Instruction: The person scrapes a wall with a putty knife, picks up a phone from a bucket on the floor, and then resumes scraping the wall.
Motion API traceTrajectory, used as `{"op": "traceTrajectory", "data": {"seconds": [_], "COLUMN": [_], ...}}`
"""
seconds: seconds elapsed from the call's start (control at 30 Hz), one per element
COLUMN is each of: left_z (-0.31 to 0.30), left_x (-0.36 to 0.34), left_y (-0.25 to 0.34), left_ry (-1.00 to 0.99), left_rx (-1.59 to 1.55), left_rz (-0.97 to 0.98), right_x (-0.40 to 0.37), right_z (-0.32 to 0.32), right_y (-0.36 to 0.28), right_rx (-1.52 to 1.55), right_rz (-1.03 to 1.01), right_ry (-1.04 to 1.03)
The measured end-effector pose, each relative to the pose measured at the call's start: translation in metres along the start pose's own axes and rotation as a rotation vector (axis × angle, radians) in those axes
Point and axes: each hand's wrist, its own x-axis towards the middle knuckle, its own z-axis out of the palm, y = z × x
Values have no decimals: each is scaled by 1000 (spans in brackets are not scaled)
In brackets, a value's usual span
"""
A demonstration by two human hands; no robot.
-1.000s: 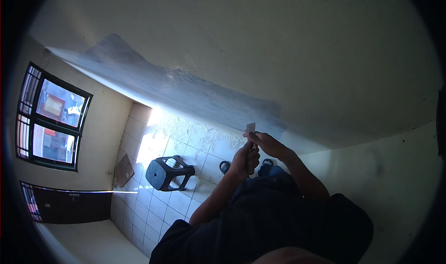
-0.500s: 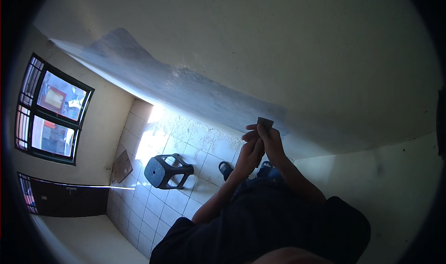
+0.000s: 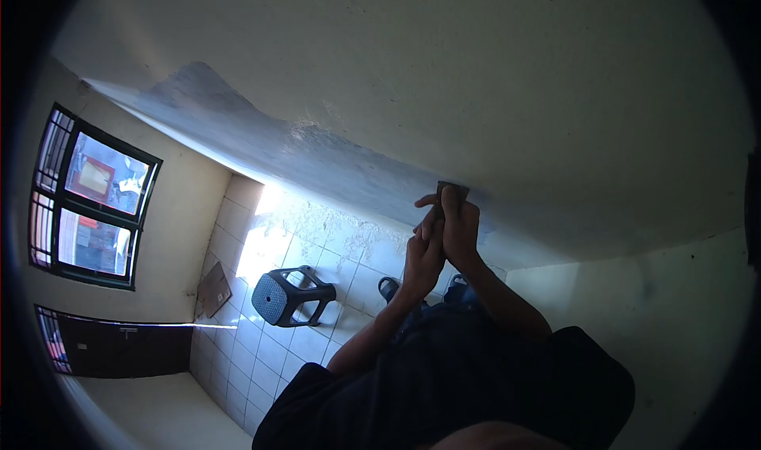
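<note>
My right hand [image 3: 460, 226] grips a scraper [image 3: 453, 188] with a small, flat, dark blade, one finger laid along the blade. Close below it, my left hand [image 3: 424, 256] is closed around the lower part of the same tool, pressed against the right hand. Most of the handle is hidden by my fingers. The blade is right at the wall [image 3: 555, 133], at the right end of a bare grey-blue patch [image 3: 357, 165] with a rough, flaky upper edge.
A dark plastic stool [image 3: 293, 295] stands on the white tiled floor [image 3: 309, 343], left of my sandaled feet. Pale flakes [image 3: 341, 232] lie along the foot of the wall. A brown flat piece [image 3: 214, 289] is by the far wall, near a window [image 3: 99, 196] and dark door [image 3: 127, 347].
Both hands and the scraper have moved a little way up the wall in view. The room has shifted slightly down and right in view.
</note>
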Motion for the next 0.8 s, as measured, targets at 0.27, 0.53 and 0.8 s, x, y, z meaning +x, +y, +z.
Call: {"op": "traceTrajectory", "data": {"seconds": [0.27, 0.53, 0.8], "left_z": [-14, -3, -9], "left_x": [14, 1, -11], "left_y": [-1, -31, -21], "left_ry": [7, 136, 115], "left_rx": [18, -35, 71], "left_rz": [0, 15, 160], "right_x": [13, -5, -15], "right_z": [17, 14, 12], "right_y": [2, 32, 28], "right_rx": [3, 26, -74], "right_rz": [-115, 13, 32], "right_ry": [109, 162, 89]}}
